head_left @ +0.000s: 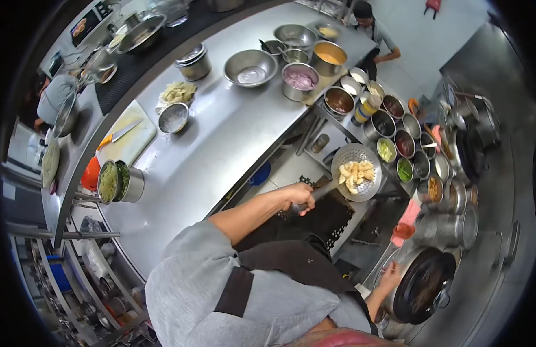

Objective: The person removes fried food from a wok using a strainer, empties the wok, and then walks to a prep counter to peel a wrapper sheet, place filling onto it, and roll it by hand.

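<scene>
My left hand (300, 198) is wrapped round the handle of a large perforated skimmer (343, 156), held out over the gap between the counter and the stove side. Pale golden fried pieces (355, 175) lie in its bowl; their kind I cannot make out. My right hand (388, 279) is low on the right, fingers loosely bent and apart, with nothing visible in them. Close beside it is a big round pot (395, 301) topped by a dark disc (425, 283), which may be a lid or a pan. A pink cloth (407, 221) hangs just beyond that hand.
A long steel counter (181, 168) holds metal bowls (250, 68), a cutting board (126, 136) and a knife (120, 132). Several sauce and vegetable containers (386, 149) crowd the stove side. Another person (375, 32) is at the far end.
</scene>
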Demonstrator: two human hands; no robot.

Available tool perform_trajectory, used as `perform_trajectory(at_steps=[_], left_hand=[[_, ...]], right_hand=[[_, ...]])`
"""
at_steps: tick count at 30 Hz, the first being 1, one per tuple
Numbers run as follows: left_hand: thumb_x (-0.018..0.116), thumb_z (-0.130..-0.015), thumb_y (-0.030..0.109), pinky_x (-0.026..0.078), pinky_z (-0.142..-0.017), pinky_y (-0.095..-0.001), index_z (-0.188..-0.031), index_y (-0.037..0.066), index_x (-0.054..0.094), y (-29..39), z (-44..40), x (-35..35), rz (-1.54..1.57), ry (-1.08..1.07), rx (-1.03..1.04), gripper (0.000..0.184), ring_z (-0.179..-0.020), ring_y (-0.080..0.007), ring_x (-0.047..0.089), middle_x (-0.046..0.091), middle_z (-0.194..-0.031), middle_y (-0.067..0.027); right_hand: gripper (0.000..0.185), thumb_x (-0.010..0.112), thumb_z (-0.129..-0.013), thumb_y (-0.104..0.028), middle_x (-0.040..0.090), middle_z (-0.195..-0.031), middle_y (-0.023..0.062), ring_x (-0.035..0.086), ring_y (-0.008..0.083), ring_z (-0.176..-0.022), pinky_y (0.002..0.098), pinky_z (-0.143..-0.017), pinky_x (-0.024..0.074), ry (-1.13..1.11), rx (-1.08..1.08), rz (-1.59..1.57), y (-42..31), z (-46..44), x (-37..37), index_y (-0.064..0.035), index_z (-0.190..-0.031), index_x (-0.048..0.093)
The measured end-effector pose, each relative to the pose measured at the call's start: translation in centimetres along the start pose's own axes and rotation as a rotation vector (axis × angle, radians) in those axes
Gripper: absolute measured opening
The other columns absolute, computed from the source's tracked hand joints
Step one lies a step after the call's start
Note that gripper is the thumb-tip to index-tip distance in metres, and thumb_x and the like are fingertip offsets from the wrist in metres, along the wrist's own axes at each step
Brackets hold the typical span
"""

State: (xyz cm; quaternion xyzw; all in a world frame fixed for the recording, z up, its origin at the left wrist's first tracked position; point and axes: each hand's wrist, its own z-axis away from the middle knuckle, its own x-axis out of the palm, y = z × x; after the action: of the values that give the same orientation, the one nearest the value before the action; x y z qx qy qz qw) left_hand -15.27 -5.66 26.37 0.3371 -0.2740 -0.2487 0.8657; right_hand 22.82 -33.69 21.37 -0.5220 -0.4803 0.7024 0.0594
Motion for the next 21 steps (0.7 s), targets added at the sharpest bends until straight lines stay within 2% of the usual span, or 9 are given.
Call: perform_trajectory(at_steps=[4,6,8,10,12,14,16,18,21], left_hand=[[0.057,-0.066,-0.004,0.039,-0.037,-0.0286,-0.090,-0.007,0.052,1.4,3.5,-3.9,0.131,0.096,0.054,0.025,-0.041,-0.0165,0.051,0.053,-0.060,-0.0107],[0.057,-0.065,-0.004,0.039,-0.037,-0.0291,-0.114,-0.008,0.039,2.9,4.6,-5.9,0.185,0.140,0.077,0.052,-0.042,-0.0174,0.051,0.054,-0.061,-0.0123],[0.058,-0.065,-0.004,0.040,-0.037,-0.0290,-0.121,-0.009,0.029,5.4,5.2,-7.8,0.228,0.147,0.169,0.063,-0.043,-0.0180,0.052,0.054,-0.061,-0.0132],[0.058,-0.066,-0.001,0.041,-0.038,-0.0278,-0.111,-0.007,0.041,8.5,5.2,-9.8,0.290,0.201,0.200,0.049,-0.043,-0.0179,0.052,0.055,-0.062,-0.0129],[0.056,-0.069,0.002,0.042,-0.038,-0.0266,-0.093,-0.004,0.051,10.8,2.3,-13.9,0.261,0.097,0.299,0.025,-0.044,-0.0168,0.052,0.055,-0.063,-0.0121],[0.053,-0.072,0.004,0.042,-0.038,-0.0254,-0.077,0.000,0.051,14.7,1.2,-15.9,0.271,0.137,0.352,0.006,-0.045,-0.0148,0.052,0.055,-0.064,-0.0105],[0.051,-0.075,0.006,0.042,-0.038,-0.0230,-0.077,0.000,0.050,18.3,-0.6,-17.9,0.335,0.127,0.395,0.007,-0.046,-0.0120,0.052,0.054,-0.064,-0.0097],[0.051,-0.077,0.007,0.043,-0.038,-0.0204,-0.076,0.000,0.048,21.4,-3.5,-20.6,0.455,-0.048,0.418,0.007,-0.046,-0.0102,0.051,0.054,-0.064,-0.0088],[0.050,-0.079,0.008,0.043,-0.038,-0.0171,-0.077,0.000,0.045,25.4,-8.6,-24.8,0.644,-0.140,0.464,0.010,-0.047,-0.0085,0.050,0.050,-0.063,-0.0056]], right_hand=[[0.022,0.054,-0.084,-0.012,0.060,-0.068,0.0076,0.053,0.0083,-0.053,0.0221,-0.046,0.0426,-0.274,-0.003,-0.021,-4.5,2.2,6.5,0.0013,-0.101,0.059],[0.022,0.054,-0.084,-0.012,0.060,-0.069,0.0080,0.054,0.0087,-0.053,0.0223,-0.046,0.0424,-0.302,-0.045,0.020,-5.1,2.6,7.6,0.0013,-0.101,0.059],[0.022,0.054,-0.083,-0.011,0.060,-0.069,0.0084,0.054,0.0090,-0.054,0.0224,-0.046,0.0423,-0.320,-0.074,0.063,-4.9,2.9,7.9,0.0013,-0.101,0.059],[0.021,0.055,-0.083,-0.011,0.060,-0.069,0.0085,0.055,0.0106,-0.052,0.0230,-0.045,0.0426,-0.272,-0.034,0.069,-3.7,3.6,7.6,0.0022,-0.099,0.059],[0.022,0.054,-0.083,-0.011,0.061,-0.070,0.0085,0.056,0.0113,-0.051,0.0240,-0.045,0.0427,-0.265,0.053,0.064,-2.0,5.1,6.9,0.0024,-0.099,0.059],[0.022,0.053,-0.083,-0.012,0.062,-0.070,0.0085,0.056,0.0121,-0.050,0.0250,-0.044,0.0428,-0.252,0.141,0.064,-1.2,6.8,5.7,0.0025,-0.099,0.059],[0.019,0.054,-0.082,-0.012,0.060,-0.063,0.0088,0.055,0.0142,-0.044,0.0275,-0.043,0.0430,-0.262,0.202,0.222,-2.1,9.4,4.4,0.0033,-0.092,0.060],[0.019,0.054,-0.081,-0.015,0.058,-0.057,0.0097,0.056,0.0155,-0.044,0.0292,-0.042,0.0425,-0.259,0.082,0.383,-0.7,11.5,3.0,0.0030,-0.085,0.061],[0.020,0.055,-0.080,-0.016,0.059,-0.057,0.0122,0.060,0.0173,-0.047,0.0302,-0.044,0.0446,-0.290,0.199,0.420,-4.0,14.4,1.2,0.0026,-0.083,0.063]])
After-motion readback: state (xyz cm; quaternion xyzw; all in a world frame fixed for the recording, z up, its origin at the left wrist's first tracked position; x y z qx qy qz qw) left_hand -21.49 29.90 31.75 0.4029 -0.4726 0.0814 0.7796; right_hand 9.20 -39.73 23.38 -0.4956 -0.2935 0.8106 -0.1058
